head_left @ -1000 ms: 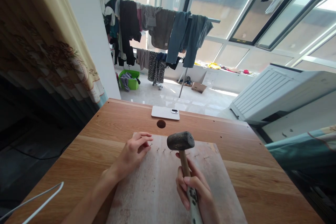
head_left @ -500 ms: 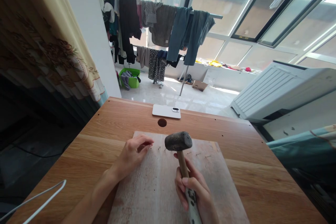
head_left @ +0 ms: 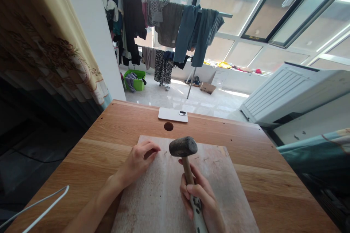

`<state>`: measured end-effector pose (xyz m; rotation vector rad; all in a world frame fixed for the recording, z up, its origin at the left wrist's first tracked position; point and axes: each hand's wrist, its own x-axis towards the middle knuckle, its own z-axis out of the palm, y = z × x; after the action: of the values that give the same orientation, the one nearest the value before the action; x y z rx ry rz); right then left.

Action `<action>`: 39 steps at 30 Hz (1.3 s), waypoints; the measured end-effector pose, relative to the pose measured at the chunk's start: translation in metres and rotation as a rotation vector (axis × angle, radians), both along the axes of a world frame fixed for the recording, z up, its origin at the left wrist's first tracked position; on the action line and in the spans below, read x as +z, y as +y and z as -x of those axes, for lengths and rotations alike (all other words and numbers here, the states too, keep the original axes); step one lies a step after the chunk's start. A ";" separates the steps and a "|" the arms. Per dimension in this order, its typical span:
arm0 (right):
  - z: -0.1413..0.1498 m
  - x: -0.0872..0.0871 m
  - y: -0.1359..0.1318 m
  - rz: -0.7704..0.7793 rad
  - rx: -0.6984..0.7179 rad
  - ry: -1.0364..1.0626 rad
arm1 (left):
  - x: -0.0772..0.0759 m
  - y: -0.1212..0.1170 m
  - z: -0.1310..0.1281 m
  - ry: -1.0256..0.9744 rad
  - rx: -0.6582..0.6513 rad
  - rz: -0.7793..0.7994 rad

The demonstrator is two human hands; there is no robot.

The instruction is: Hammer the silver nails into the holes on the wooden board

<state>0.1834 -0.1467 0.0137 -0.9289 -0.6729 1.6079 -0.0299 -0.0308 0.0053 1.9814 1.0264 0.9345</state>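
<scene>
My right hand [head_left: 201,191] is wrapped round the handle of a hammer [head_left: 183,146]. Its dark, blocky head is raised over the far part of a worn wooden board [head_left: 147,204]. On the board's far left, my left hand [head_left: 142,158] rests with thumb and fingertips pinched close to the surface; whatever they hold is too small to make out. Just right of those fingertips a thin nail [head_left: 165,152] stands in the board. More nails, one of them a leaning nail [head_left: 216,161], form a row to the right, partly hidden behind the hammer head.
The board lies on a wooden table [head_left: 262,182] with a round hole [head_left: 168,126]. A white phone [head_left: 172,114] lies near the far edge. A white wire loop [head_left: 51,204] juts in at lower left. Beyond are a clothes rack [head_left: 228,15] and a green basket [head_left: 140,85].
The hammer and my right hand have shifted slightly left. My left hand keeps its pinch in nearly the same spot.
</scene>
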 end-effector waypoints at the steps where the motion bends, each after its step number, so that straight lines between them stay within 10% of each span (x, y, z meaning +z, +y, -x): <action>1: 0.000 -0.001 0.000 0.008 0.003 -0.015 | -0.001 0.000 0.000 0.018 0.005 -0.020; 39: 0.035 -0.004 -0.004 -0.084 0.140 -0.470 | 0.002 0.000 -0.004 0.017 0.043 -0.050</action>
<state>0.1484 -0.1508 0.0098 -1.2338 -1.1418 1.4767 -0.0257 -0.0312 0.0070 2.0188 1.0678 0.9767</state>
